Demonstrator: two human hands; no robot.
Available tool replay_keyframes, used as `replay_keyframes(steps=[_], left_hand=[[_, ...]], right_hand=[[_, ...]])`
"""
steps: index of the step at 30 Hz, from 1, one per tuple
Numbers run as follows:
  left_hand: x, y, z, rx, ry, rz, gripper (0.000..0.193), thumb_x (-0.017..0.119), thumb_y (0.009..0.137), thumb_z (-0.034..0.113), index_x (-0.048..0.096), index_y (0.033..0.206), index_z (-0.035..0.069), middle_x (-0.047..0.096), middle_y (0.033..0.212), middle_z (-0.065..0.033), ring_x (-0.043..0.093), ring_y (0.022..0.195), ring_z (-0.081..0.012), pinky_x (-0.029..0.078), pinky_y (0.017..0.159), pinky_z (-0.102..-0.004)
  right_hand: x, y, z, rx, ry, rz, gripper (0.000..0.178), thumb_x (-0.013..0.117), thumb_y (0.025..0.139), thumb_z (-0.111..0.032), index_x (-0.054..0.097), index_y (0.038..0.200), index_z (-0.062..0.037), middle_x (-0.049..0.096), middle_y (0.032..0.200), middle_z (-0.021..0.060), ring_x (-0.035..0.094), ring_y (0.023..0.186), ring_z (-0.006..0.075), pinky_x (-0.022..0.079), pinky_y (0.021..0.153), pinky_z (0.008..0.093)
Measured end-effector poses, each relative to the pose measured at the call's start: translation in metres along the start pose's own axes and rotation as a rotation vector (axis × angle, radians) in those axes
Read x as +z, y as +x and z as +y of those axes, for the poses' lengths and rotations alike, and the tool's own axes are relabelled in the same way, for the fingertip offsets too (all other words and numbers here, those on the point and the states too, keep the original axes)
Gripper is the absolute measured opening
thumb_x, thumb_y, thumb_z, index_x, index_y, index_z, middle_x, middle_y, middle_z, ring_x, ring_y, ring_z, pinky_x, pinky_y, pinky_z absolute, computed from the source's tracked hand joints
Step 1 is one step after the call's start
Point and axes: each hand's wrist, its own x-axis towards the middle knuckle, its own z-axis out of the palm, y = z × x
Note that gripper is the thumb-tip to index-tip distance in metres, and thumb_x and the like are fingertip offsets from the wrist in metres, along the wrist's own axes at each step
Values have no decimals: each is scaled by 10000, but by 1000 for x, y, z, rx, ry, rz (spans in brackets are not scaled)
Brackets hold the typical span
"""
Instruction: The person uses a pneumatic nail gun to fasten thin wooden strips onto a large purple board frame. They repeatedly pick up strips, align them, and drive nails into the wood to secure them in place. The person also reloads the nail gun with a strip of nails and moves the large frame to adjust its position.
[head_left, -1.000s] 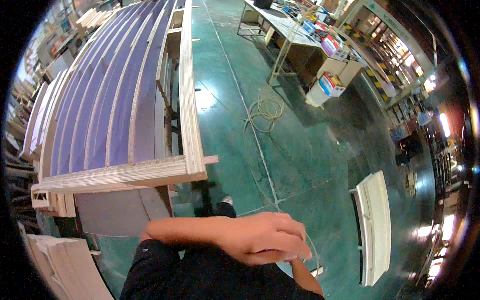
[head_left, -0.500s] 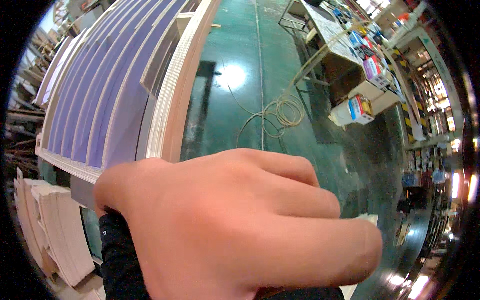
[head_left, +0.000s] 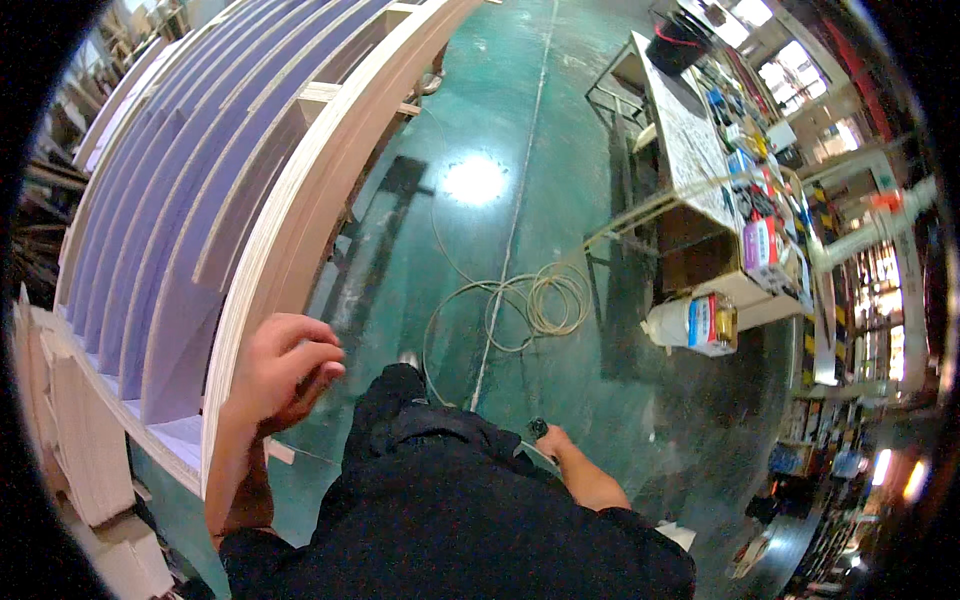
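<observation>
My left hand is raised beside the near end of a large wooden frame, in front of its pale edge. Its fingers are curled in, and I see nothing in them. The frame holds a row of upright slats with purple-grey faces between them. Lower and to the right, my right hand is closed around a dark tool with a round black end. Most of that tool is hidden by the hand, and its kind does not show. A thin pale line runs beside the hand.
A coiled pale hose lies on the green floor. On the right stands a long workbench with boxes, tools and a black bucket. A white container is below its near corner. Pale wooden pieces are stacked at left.
My left hand has dropped from close in front of the view to beside the frame. My right hand with the dark tool now shows. The view has shifted, with the bench's bucket now in sight.
</observation>
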Motion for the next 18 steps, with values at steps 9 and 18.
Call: replay_keyframes(steps=[9,18], left_hand=[[-81,113,-72,-87,551,274,243,784,798,181,686,978,50,677,1050,-127,653,957,-357,509,835,-462],[-176,264,-202,-526,841,504,543,751,867,275,587,1341,66,564,1396,-177,524,1302,-375,454,1051,-484]], right_hand=[[-280,108,-172,-268,-39,327,422,736,761,-198,676,1134,-10,727,1016,216,703,940,352,532,814,449],[-691,116,-507,-669,-271,706,310,720,809,-18,652,1112,-29,676,908,92,609,834,226,516,732,386]])
